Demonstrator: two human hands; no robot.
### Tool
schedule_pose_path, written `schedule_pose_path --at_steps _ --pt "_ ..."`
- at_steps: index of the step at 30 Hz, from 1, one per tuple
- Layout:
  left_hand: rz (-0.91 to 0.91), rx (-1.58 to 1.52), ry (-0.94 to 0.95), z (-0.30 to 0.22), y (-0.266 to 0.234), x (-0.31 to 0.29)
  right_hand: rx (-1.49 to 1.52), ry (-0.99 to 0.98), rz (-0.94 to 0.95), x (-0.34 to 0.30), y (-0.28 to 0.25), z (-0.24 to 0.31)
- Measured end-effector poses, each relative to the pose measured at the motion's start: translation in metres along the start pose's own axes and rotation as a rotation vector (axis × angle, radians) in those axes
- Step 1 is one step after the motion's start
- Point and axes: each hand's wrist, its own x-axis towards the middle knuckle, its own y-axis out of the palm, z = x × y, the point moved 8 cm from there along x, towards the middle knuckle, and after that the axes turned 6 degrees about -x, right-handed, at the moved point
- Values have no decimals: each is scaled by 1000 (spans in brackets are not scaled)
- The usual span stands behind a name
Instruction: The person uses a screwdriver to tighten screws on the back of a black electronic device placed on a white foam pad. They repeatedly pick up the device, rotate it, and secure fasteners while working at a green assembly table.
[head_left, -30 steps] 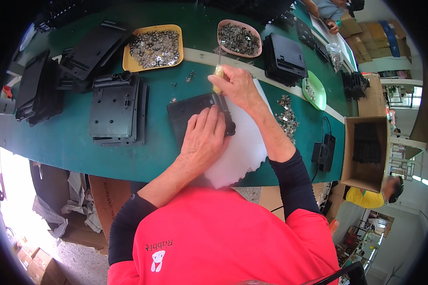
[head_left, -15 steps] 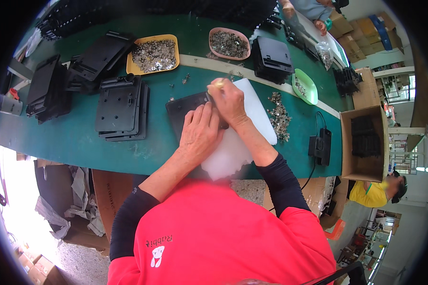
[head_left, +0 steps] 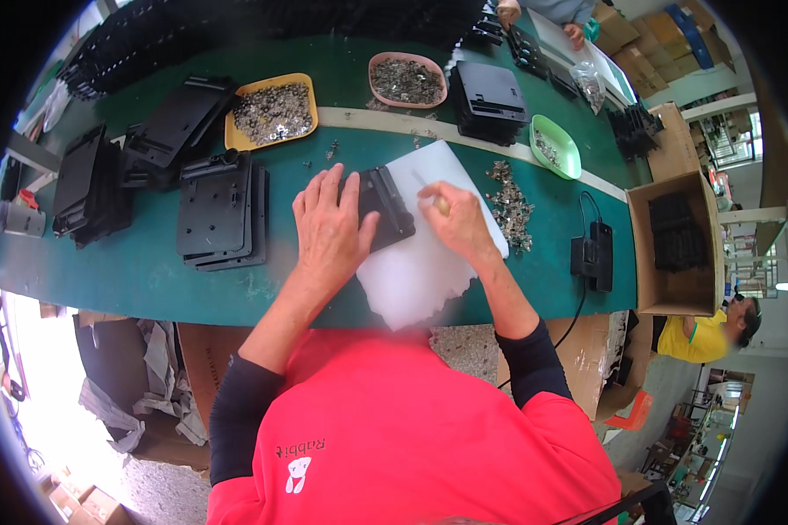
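A black plastic panel [head_left: 386, 208] with a raised bar along its right side lies partly on a white foam sheet [head_left: 451, 171]. My left hand [head_left: 330, 232] rests over the panel's left part, fingers stretched and slightly spread, hiding that part. To the right of the panel, above the foam, my right hand [head_left: 458, 226] is closed around what looks like a screwdriver [head_left: 442, 206] with a yellowish handle. Its thin shaft points up and left, apart from the panel.
Small metal parts fill a yellow tray [head_left: 276, 112], a pink tray [head_left: 407, 80] and a green tray [head_left: 556, 147]; a loose pile [head_left: 510, 206] lies right of the foam. Black panels are stacked left [head_left: 219, 210] and back right [head_left: 490, 96]. A black adapter [head_left: 593, 254] sits near the right edge.
My right hand has lifted off the panel and moved right and down with the tool. My left hand has shifted left and its fingers have spread, uncovering the panel's right side.
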Motion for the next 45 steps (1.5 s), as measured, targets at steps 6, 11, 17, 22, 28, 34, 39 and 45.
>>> schedule_pose_path --at_steps 6,11,17,22,28,34,39,45 --pt "235 48 114 -19 20 -4 -179 70 40 -16 19 -4" --pt "227 112 208 -19 31 -7 -92 6 25 -15 10 3" --pt "156 -92 205 -18 17 -2 329 153 147 -5 16 -12" --pt "121 -127 285 -19 10 -10 638 360 361 -9 30 -13" --pt "-112 -127 272 -35 -65 -14 370 328 100 17 -60 -29" --pt "-324 100 70 29 -127 -21 377 208 -175 80 -162 -70" --pt "-248 351 -170 103 -140 2 285 262 -101 130 -200 -109" --pt "81 337 -521 139 -109 12 241 412 37 195 -192 -127"
